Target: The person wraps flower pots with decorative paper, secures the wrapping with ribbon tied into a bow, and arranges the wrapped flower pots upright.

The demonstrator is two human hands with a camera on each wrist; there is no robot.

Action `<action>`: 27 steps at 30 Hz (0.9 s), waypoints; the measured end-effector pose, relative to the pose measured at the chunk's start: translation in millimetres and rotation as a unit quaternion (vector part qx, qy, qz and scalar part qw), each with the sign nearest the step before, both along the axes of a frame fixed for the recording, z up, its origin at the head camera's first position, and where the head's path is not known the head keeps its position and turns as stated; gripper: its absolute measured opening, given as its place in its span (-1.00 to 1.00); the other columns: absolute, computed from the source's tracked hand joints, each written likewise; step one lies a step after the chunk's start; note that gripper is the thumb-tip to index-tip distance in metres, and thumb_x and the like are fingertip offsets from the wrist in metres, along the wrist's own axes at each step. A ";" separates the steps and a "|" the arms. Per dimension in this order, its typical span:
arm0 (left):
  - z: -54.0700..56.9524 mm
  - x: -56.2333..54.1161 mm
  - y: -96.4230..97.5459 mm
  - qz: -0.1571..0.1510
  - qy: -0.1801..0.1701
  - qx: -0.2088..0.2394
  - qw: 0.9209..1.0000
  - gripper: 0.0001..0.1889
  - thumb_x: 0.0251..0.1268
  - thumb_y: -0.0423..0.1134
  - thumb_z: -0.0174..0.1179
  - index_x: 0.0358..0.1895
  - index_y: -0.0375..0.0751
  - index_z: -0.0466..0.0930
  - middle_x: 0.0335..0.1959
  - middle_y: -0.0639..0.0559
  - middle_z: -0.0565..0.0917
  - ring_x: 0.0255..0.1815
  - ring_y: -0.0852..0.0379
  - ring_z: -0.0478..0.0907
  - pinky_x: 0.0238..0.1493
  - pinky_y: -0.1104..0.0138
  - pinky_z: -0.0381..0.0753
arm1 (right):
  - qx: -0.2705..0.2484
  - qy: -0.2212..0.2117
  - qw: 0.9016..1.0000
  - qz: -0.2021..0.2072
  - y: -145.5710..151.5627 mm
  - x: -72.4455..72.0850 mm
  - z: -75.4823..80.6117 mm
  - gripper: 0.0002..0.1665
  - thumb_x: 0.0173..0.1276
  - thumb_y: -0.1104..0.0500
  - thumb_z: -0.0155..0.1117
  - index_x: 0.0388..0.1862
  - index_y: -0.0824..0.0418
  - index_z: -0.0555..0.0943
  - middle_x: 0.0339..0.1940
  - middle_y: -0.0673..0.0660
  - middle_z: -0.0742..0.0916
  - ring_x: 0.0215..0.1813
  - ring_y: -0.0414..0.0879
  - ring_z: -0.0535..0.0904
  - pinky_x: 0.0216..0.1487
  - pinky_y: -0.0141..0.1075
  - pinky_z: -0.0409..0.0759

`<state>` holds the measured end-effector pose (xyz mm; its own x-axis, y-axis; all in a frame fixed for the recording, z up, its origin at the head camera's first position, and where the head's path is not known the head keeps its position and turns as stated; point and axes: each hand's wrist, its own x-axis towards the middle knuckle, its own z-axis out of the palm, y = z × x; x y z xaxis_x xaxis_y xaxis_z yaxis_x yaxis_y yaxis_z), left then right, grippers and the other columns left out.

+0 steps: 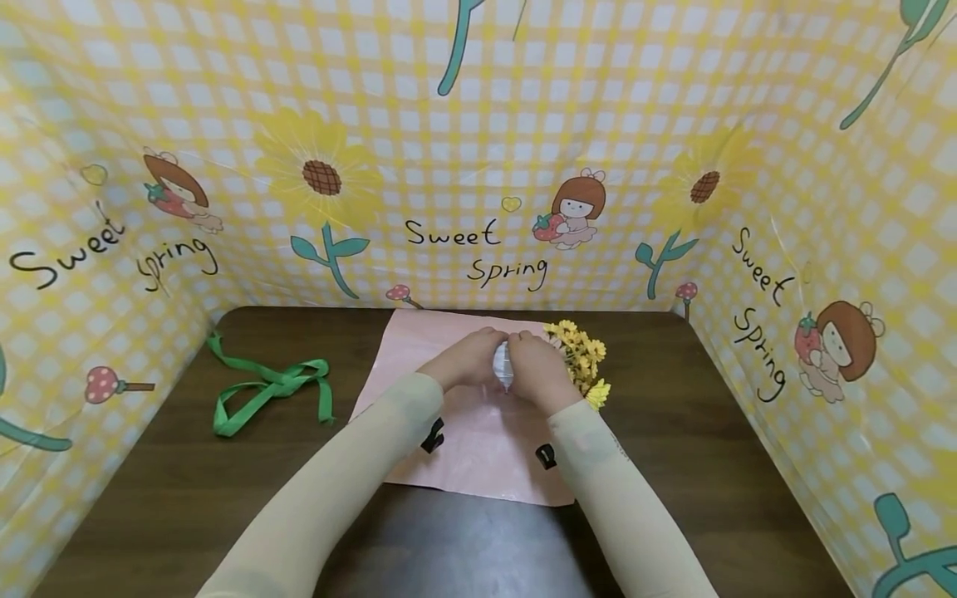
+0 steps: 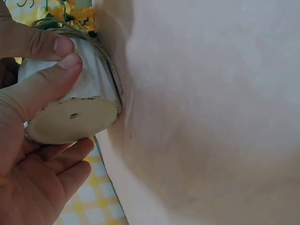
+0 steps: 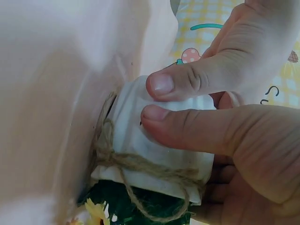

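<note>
White is the pot (image 3: 129,133) (tied with twine (image 3: 157,165)) between the left hand (image 1: 473,357) and right hand (image 1: 538,368). Each grip curls round it.

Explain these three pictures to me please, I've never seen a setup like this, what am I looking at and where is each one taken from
There's no robot here, just a person's bare left hand and right hand. The wide picture comes from a camera worn on the head, looking forward and down. The two close-ups come from cameras worn on the left and right wrists.

On the dark table lie a sheet of pink paper, a green ribbon and two small black objects, perhaps clips.

Both hands together hold a pot wrapped in white, with twine tied round it. It is tipped so its base shows in the left close-up. Yellow flowers are at its other end.
</note>
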<state>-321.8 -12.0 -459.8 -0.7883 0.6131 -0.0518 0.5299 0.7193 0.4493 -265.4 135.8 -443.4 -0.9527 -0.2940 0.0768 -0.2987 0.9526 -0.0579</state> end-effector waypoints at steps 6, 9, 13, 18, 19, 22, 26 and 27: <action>-5.1 2.5 -0.8 0.006 -0.001 -0.001 1.000 -0.04 -0.11 -0.12 0.66 0.45 -0.19 0.37 0.27 -0.12 0.54 0.27 -0.05 0.51 0.43 0.13 0.41 | 0.009 -0.009 1.000 -0.009 -2.1 1.6 -1.0 -0.04 0.03 -0.03 0.69 0.32 0.35 0.46 0.11 0.26 0.65 0.07 0.14 0.65 0.08 0.01 0.68; -6.9 4.9 -2.7 0.005 -0.003 0.011 1.000 0.04 -0.09 -0.12 0.65 0.52 -0.22 0.28 0.36 -0.17 0.50 0.35 -0.09 0.47 0.47 0.11 0.37 | 0.006 -0.001 1.000 -0.011 -1.9 3.4 -0.6 -0.03 0.03 -0.04 0.69 0.32 0.36 0.46 0.10 0.28 0.65 0.07 0.15 0.64 0.07 0.01 0.69; -9.1 9.6 -14.0 0.013 -0.062 0.064 0.996 0.13 0.00 -0.14 0.62 0.62 -0.24 0.09 0.52 -0.20 0.37 0.43 -0.12 0.44 0.48 0.09 0.37 | 0.011 0.015 1.000 -0.009 -2.2 4.9 -2.1 -0.03 0.03 -0.09 0.68 0.28 0.37 0.46 0.08 0.28 0.65 0.04 0.15 0.65 0.04 0.00 0.70; -12.9 16.8 -45.3 0.064 -0.127 0.107 0.984 -0.03 0.23 -0.03 0.46 0.62 -0.19 0.11 0.55 -0.17 0.34 0.46 -0.13 0.43 0.44 0.05 0.41 | 0.027 0.025 0.999 -0.003 -2.5 5.1 -5.6 -0.19 0.10 0.03 0.62 0.22 0.35 0.46 0.03 0.25 0.63 -0.01 0.11 0.64 -0.01 -0.05 0.70; -12.7 18.5 -53.1 0.079 -0.123 0.107 0.983 -0.07 0.26 -0.01 0.43 0.60 -0.19 0.16 0.54 -0.18 0.35 0.48 -0.14 0.41 0.46 0.03 0.38 | 0.028 0.029 0.999 -0.002 -2.2 5.3 -6.1 -0.22 0.09 0.09 0.61 0.20 0.36 0.46 0.01 0.25 0.63 -0.03 0.11 0.64 -0.02 -0.06 0.70; -9.7 23.9 -79.0 0.129 -0.094 0.101 0.982 -0.20 0.34 0.02 0.35 0.54 -0.24 0.28 0.50 -0.25 0.40 0.51 -0.22 0.34 0.51 -0.06 0.29 | 0.027 0.035 0.999 -0.002 -1.1 6.4 -6.8 -0.29 0.06 0.21 0.57 0.17 0.35 0.47 -0.02 0.24 0.63 -0.05 0.09 0.63 -0.04 -0.07 0.69; -4.0 29.0 -118.3 0.218 -0.091 0.103 0.966 -0.19 0.40 0.05 0.27 0.54 -0.36 0.22 0.53 -0.36 0.30 0.55 -0.32 0.21 0.54 -0.14 0.18 | 0.024 0.042 0.999 0.005 -0.5 8.5 -6.2 -0.30 0.03 0.23 0.57 0.14 0.34 0.47 -0.03 0.23 0.63 -0.07 0.09 0.63 -0.07 -0.08 0.70; -3.1 29.4 -127.5 0.241 -0.103 0.104 0.959 -0.16 0.41 0.07 0.25 0.56 -0.38 0.16 0.54 -0.38 0.26 0.55 -0.34 0.19 0.53 -0.16 0.18 | 0.026 0.043 0.999 0.007 -0.7 9.1 -5.6 -0.29 0.02 0.23 0.57 0.14 0.34 0.47 -0.03 0.23 0.63 -0.07 0.09 0.63 -0.08 -0.08 0.70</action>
